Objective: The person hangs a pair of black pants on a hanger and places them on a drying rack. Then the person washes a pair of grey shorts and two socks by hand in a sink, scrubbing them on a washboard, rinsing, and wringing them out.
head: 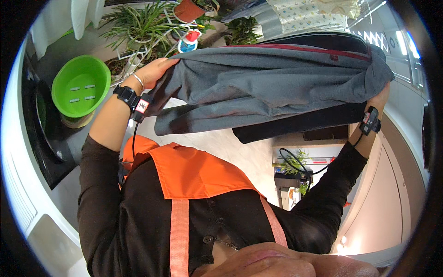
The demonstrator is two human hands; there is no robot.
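A grey garment [263, 81] with a dark red strip along its upper edge is stretched sideways between my two hands, its long folds hanging down. My left hand [157, 71], with a bracelet and a strapped device at the wrist, pinches the garment's left end. At the far right, my right hand [380, 95] is raised under the bunched grey cloth; the fabric covers its fingers. Black cloth [297, 124] hangs below the grey part, and more black material [318, 41] shows behind the upper edge.
A green plastic basin [81, 86] stands at the left beside a black appliance [45, 121]. Potted plants [142, 27] fill a rack at the upper left. Patterned cloth [311, 17] hangs at the top right. A black cable [297, 166] loops near my right arm.
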